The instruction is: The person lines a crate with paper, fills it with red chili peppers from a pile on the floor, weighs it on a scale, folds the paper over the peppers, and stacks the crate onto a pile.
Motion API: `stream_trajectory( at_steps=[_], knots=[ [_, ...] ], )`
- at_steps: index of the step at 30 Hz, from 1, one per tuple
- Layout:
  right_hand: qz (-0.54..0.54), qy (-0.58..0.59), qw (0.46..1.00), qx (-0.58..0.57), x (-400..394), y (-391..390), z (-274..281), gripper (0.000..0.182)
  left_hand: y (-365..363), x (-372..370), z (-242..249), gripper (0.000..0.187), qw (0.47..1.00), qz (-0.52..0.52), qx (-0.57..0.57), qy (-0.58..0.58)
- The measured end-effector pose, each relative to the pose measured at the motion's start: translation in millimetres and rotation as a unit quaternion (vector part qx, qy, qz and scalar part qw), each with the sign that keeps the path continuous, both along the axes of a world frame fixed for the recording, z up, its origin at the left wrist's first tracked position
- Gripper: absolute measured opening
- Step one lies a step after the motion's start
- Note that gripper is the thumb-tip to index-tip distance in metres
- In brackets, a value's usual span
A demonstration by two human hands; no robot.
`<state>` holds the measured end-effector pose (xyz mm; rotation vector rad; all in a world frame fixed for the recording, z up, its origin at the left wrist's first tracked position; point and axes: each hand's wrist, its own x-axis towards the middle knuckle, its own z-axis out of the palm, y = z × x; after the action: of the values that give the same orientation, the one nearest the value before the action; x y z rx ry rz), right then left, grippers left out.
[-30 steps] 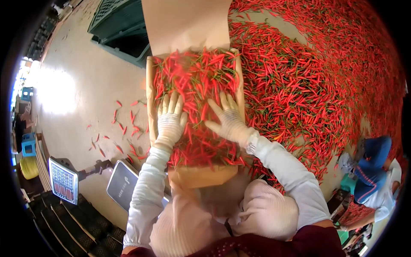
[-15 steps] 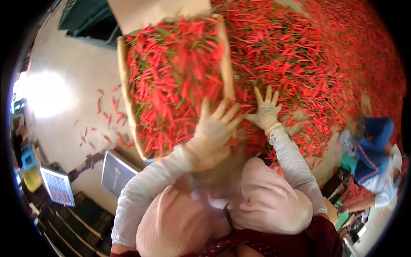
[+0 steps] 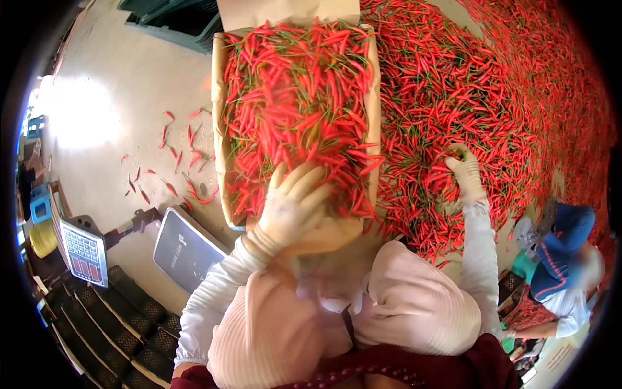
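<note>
A cardboard box (image 3: 221,129) is heaped with red chilies (image 3: 304,110) on green stems. My left hand (image 3: 291,204), in a pale glove, rests at the box's near end, palm down on the chilies with its fingers spread. To the right of the box, a wide pile of chilies (image 3: 447,110) covers the floor. There my right hand (image 3: 466,174), gloved too, has its fingers curled round some chilies at the surface of the pile. How many it grips is hidden.
Loose chilies (image 3: 194,155) are scattered left of the box. A scale's platform (image 3: 188,249) and its keypad display (image 3: 85,251) stand at lower left, near black crates (image 3: 123,318). Dark green crates (image 3: 175,23) sit at the top. Another person (image 3: 560,259) crouches at right.
My right hand has moved away from the box, right into the pile, and its spread fingers have curled round chilies. My left hand has shifted slightly left and stays on the box's chilies.
</note>
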<state>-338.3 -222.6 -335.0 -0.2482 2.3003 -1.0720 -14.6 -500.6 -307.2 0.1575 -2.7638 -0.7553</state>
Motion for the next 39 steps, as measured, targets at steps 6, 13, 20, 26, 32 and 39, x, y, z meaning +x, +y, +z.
stream_trajectory(
  at_steps=[6,13,20,26,32,39],
  knots=[
    [0.164,-0.167,0.960,-0.155,112,-127,98,0.051,-5,55,-29,0.030,0.963,0.242,0.103,0.063],
    [0.130,-0.090,0.975,-0.155,98,-121,81,0.074,-14,58,-37,0.047,0.901,0.375,0.191,0.104],
    [0.128,0.215,0.948,0.198,33,-8,-25,0.095,-23,28,-57,0.081,0.964,0.218,-0.070,-0.134],
    [0.370,0.199,0.847,0.325,49,-96,-36,0.109,-21,24,-59,0.086,0.963,0.192,-0.110,-0.154],
    [0.370,0.207,0.865,0.270,57,-106,-80,0.063,-20,22,-54,0.081,0.966,0.196,-0.092,-0.141],
    [0.123,0.098,0.986,-0.060,33,-64,-15,0.037,-13,77,-11,0.043,0.961,0.261,0.086,0.039]
  ],
)
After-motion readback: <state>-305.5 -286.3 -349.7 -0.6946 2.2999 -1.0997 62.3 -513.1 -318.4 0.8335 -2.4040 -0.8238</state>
